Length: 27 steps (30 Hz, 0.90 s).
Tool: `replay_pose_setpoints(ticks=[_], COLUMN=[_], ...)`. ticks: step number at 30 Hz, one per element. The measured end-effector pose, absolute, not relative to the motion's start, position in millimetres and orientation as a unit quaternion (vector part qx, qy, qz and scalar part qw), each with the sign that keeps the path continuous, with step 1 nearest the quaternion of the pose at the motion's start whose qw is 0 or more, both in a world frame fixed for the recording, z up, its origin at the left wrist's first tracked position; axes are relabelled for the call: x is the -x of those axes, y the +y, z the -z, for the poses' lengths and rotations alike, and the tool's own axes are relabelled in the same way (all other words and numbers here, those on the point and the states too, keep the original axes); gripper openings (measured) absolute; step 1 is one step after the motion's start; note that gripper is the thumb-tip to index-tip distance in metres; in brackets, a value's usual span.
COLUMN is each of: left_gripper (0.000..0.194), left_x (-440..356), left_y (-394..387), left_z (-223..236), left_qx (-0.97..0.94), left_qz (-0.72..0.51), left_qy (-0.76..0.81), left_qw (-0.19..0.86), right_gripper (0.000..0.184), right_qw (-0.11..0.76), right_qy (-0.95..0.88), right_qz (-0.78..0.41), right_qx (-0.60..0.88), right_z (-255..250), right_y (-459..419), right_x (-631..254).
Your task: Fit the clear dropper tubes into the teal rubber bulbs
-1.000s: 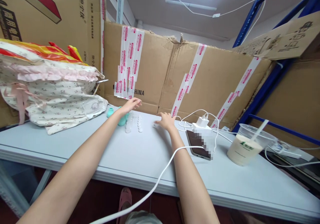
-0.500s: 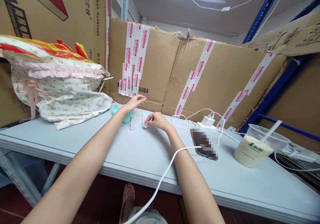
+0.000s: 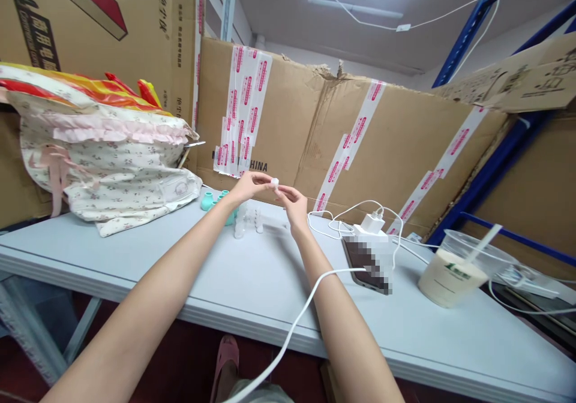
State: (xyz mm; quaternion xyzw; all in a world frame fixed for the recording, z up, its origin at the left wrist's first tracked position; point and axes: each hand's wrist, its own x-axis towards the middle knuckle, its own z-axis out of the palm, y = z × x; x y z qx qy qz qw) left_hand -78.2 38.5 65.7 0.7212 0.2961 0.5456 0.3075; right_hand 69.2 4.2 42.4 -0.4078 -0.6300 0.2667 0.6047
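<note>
Pinching white piece [image 3: 274, 183]; both hands [image 3: 252, 186] [image 3: 294, 204]

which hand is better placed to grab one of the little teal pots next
Left, probably: the left hand is nearer the teal pots, while the right hand is farther over, past the clear pieces. Both hands are at the small white piece, though.

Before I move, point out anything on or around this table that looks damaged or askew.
The cardboard panel behind the table looks damaged: its top edge is ragged and torn near the middle crease. The drink cup stands upright, with no spill visible.
</note>
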Motion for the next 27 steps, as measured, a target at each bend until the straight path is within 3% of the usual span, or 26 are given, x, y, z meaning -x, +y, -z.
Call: replay_pose_setpoints(ticks=[3, 6, 10, 19, 24, 27], left_gripper=[0.039, 0.041, 0.044, 0.042, 0.038, 0.037], left_x=[85, 96, 107, 111, 110, 110], left_y=[42, 47, 52, 58, 54, 52], left_z=[-67, -67, -68, -68, -71, -71], left_qx=[-0.706, -0.677, -0.631, -0.622, -0.640, -0.644], left_qz=[-0.571, -0.602, -0.635, -0.649, -0.639, -0.629], left_qy=[0.299, 0.314, 0.331, 0.318, 0.313, 0.307], left_qw=[0.294, 0.285, 0.297, 0.300, 0.291, 0.309], right_gripper=[0.023, 0.012, 0.010, 0.016, 0.021, 0.016], right_qw=[0.528, 0.378, 0.248, 0.161, 0.163, 0.214], right_qy=[-0.689, -0.749, -0.790, -0.799, -0.805, -0.788], right_qz=[-0.141, 0.026, 0.148, 0.229, 0.230, 0.197], right_qx=[0.476, 0.543, 0.541, 0.532, 0.522, 0.543], right_z=[-35, -26, -19, -7, -3, -10], right_y=[4, 2, 1, 3, 3, 0], right_x=[-64, -54, -32, -16, -16, -19])
